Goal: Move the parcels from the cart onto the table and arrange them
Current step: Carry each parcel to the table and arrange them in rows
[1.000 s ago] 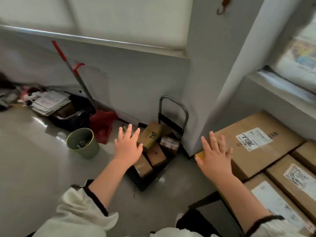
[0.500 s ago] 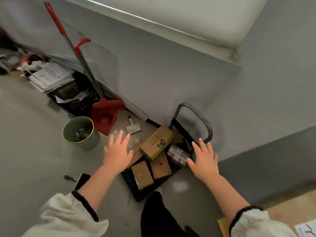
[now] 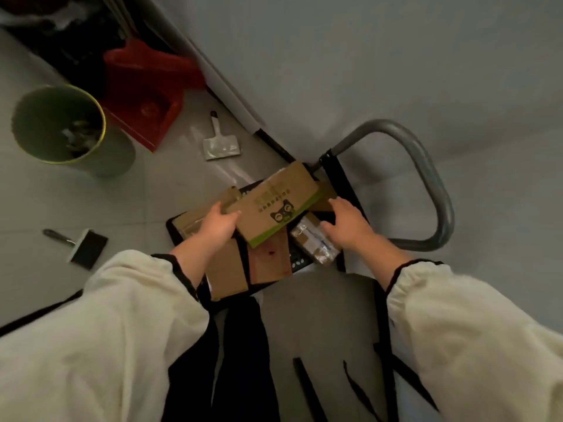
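A low black cart (image 3: 173,224) with a grey loop handle (image 3: 426,166) stands on the floor by the wall. Several brown parcels lie on it. On top sits a cardboard box with a cat logo and green edge (image 3: 274,202), lying askew. My left hand (image 3: 217,226) curls around its left end, thumb on top. My right hand (image 3: 347,223) hovers with fingers apart by its right end, above a taped parcel (image 3: 313,242). Two flat brown parcels (image 3: 227,272) (image 3: 269,263) lie nearer to me. The table is out of view.
A green bin (image 3: 61,126) and a red dustpan (image 3: 146,86) stand left of the cart. A scraper (image 3: 221,144) and a black brush (image 3: 82,245) lie on the floor. The grey wall (image 3: 396,71) runs right behind the cart.
The view has swung down from the table's boxes to the cart. Both hands have dropped onto the cart, and my left hand has closed on the cat-logo box.
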Demonstrator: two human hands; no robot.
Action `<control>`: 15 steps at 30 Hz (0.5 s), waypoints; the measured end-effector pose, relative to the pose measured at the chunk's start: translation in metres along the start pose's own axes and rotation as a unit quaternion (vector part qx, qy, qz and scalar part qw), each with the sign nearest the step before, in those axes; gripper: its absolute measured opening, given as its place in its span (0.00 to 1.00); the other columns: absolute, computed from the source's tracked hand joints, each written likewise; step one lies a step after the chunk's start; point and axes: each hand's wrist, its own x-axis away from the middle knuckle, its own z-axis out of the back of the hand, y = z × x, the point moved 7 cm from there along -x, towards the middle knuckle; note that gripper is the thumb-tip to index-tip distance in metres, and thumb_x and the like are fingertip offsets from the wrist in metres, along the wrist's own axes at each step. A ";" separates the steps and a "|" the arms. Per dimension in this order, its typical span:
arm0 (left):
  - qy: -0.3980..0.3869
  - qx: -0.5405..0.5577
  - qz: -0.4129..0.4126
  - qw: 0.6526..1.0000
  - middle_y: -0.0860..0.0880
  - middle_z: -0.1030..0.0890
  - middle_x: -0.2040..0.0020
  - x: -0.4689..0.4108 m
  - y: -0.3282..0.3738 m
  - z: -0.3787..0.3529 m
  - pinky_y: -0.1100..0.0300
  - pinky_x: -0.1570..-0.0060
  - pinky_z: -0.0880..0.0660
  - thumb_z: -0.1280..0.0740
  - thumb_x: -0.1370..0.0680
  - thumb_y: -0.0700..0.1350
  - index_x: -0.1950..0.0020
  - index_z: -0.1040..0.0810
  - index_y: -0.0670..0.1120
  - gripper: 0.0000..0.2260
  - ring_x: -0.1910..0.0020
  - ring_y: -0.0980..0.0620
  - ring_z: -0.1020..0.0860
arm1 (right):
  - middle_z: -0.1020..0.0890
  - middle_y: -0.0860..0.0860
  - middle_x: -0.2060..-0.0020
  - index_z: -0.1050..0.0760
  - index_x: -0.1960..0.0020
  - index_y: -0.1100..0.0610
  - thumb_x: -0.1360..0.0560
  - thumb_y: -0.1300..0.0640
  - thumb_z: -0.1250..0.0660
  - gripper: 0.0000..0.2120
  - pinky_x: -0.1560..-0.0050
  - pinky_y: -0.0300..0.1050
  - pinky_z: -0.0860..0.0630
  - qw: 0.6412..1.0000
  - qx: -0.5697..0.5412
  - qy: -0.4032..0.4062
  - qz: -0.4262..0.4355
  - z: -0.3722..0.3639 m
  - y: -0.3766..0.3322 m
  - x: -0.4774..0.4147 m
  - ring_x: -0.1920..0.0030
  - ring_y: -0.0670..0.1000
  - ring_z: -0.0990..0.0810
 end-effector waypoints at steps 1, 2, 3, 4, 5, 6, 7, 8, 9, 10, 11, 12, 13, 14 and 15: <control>0.007 0.031 0.021 0.999 0.43 0.35 0.27 -0.019 -0.011 -0.007 0.56 0.42 0.33 0.34 0.22 0.50 0.23 0.48 0.46 0.33 0.32 0.43 0.33 | 0.33 0.59 0.31 0.36 0.29 0.61 0.23 0.53 0.36 0.25 0.35 0.49 0.34 1.000 -0.014 -0.001 0.009 -0.006 0.005 -0.024 0.31 0.60 0.35; 0.009 0.055 0.039 0.998 0.43 0.36 0.27 -0.036 -0.021 -0.014 0.54 0.39 0.34 0.34 0.22 0.50 0.23 0.49 0.45 0.34 0.31 0.42 0.34 | 0.27 0.60 0.39 0.30 0.35 0.61 0.24 0.54 0.35 0.20 0.43 0.49 0.30 0.999 -0.031 0.008 0.016 -0.010 0.011 -0.047 0.38 0.61 0.29; 0.005 0.078 0.056 0.995 0.43 0.36 0.27 -0.053 -0.032 -0.023 0.52 0.37 0.34 0.34 0.22 0.49 0.23 0.50 0.45 0.34 0.30 0.42 0.35 | 0.25 0.59 0.46 0.28 0.41 0.62 0.25 0.56 0.35 0.15 0.49 0.49 0.29 0.999 -0.047 0.020 0.017 -0.014 0.017 -0.069 0.44 0.61 0.25; 0.001 0.097 0.074 0.993 0.43 0.36 0.26 -0.068 -0.042 -0.032 0.51 0.35 0.34 0.34 0.22 0.49 0.23 0.50 0.44 0.34 0.30 0.42 0.35 | 0.24 0.57 0.51 0.27 0.44 0.62 0.26 0.56 0.35 0.13 0.53 0.48 0.28 0.997 -0.066 0.029 0.015 -0.018 0.022 -0.089 0.49 0.60 0.23; -0.004 0.117 0.090 0.989 0.44 0.35 0.27 -0.081 -0.052 -0.040 0.52 0.35 0.34 0.35 0.22 0.49 0.23 0.49 0.44 0.33 0.31 0.42 0.34 | 0.24 0.54 0.54 0.26 0.44 0.61 0.25 0.56 0.34 0.13 0.57 0.45 0.27 0.995 -0.095 0.036 0.002 -0.024 0.027 -0.108 0.52 0.57 0.23; -0.010 0.138 0.103 0.985 0.44 0.33 0.28 -0.094 -0.061 -0.048 0.53 0.38 0.32 0.35 0.21 0.49 0.23 0.47 0.44 0.31 0.34 0.44 0.31 | 0.25 0.51 0.55 0.27 0.41 0.60 0.25 0.55 0.35 0.15 0.60 0.41 0.27 0.988 -0.147 0.039 -0.027 -0.031 0.032 -0.125 0.55 0.53 0.23; -0.016 0.161 0.113 0.980 0.45 0.30 0.31 -0.106 -0.068 -0.056 0.54 0.42 0.30 0.36 0.21 0.48 0.25 0.43 0.44 0.28 0.39 0.46 0.27 | 0.25 0.49 0.55 0.30 0.35 0.59 0.24 0.53 0.35 0.19 0.64 0.36 0.28 0.974 -0.212 0.039 -0.072 -0.039 0.039 -0.140 0.57 0.49 0.24; -0.020 0.187 0.125 0.974 0.47 0.26 0.36 -0.115 -0.074 -0.063 0.56 0.48 0.28 0.37 0.21 0.49 0.27 0.38 0.45 0.24 0.45 0.48 0.25 | 0.24 0.50 0.50 0.34 0.30 0.59 0.23 0.51 0.37 0.24 0.64 0.33 0.29 0.955 -0.271 0.046 -0.111 -0.048 0.045 -0.154 0.57 0.47 0.25; -0.026 0.217 0.140 0.966 0.49 0.25 0.40 -0.123 -0.080 -0.071 0.56 0.50 0.28 0.38 0.20 0.49 0.29 0.36 0.47 0.21 0.47 0.49 0.25 | 0.24 0.52 0.42 0.39 0.27 0.59 0.23 0.49 0.37 0.28 0.59 0.34 0.27 0.937 -0.315 0.055 -0.139 -0.057 0.049 -0.168 0.52 0.48 0.24; -0.032 0.247 0.157 0.956 0.51 0.25 0.41 -0.128 -0.085 -0.078 0.54 0.49 0.28 0.38 0.21 0.51 0.30 0.35 0.48 0.20 0.45 0.48 0.25 | 0.28 0.55 0.34 0.44 0.25 0.58 0.23 0.47 0.38 0.32 0.49 0.38 0.27 0.928 -0.332 0.063 -0.154 -0.065 0.051 -0.180 0.43 0.53 0.25; -0.039 0.271 0.169 0.947 0.51 0.27 0.42 -0.131 -0.089 -0.084 0.52 0.48 0.28 0.38 0.21 0.52 0.30 0.35 0.49 0.20 0.43 0.47 0.26 | 0.33 0.55 0.30 0.46 0.24 0.56 0.23 0.46 0.39 0.33 0.41 0.44 0.29 0.925 -0.338 0.065 -0.159 -0.071 0.050 -0.191 0.35 0.56 0.29; -0.045 0.286 0.174 0.941 0.51 0.28 0.43 -0.134 -0.092 -0.089 0.51 0.50 0.29 0.38 0.21 0.53 0.31 0.35 0.50 0.20 0.45 0.48 0.27 | 0.34 0.55 0.29 0.47 0.24 0.56 0.23 0.45 0.39 0.33 0.39 0.47 0.31 0.923 -0.343 0.065 -0.160 -0.076 0.049 -0.199 0.33 0.56 0.31; -0.048 0.295 0.176 0.938 0.51 0.28 0.45 -0.136 -0.093 -0.092 0.51 0.52 0.31 0.38 0.22 0.53 0.32 0.36 0.51 0.19 0.49 0.49 0.27 | 0.33 0.55 0.29 0.45 0.24 0.55 0.23 0.46 0.40 0.32 0.42 0.47 0.31 0.919 -0.352 0.061 -0.165 -0.080 0.049 -0.207 0.35 0.55 0.30; -0.050 0.301 0.175 0.936 0.51 0.28 0.47 -0.138 -0.093 -0.093 0.50 0.51 0.32 0.37 0.22 0.53 0.33 0.36 0.51 0.19 0.53 0.50 0.27 | 0.31 0.55 0.31 0.43 0.25 0.55 0.22 0.46 0.40 0.30 0.46 0.46 0.30 0.916 -0.361 0.057 -0.169 -0.083 0.048 -0.213 0.38 0.54 0.28; -0.056 0.306 0.174 0.934 0.52 0.28 0.48 -0.138 -0.091 -0.094 0.49 0.50 0.32 0.37 0.22 0.53 0.34 0.36 0.52 0.19 0.55 0.51 0.28 | 0.29 0.55 0.33 0.40 0.26 0.54 0.23 0.46 0.39 0.28 0.49 0.45 0.30 0.913 -0.366 0.054 -0.173 -0.086 0.049 -0.218 0.41 0.54 0.27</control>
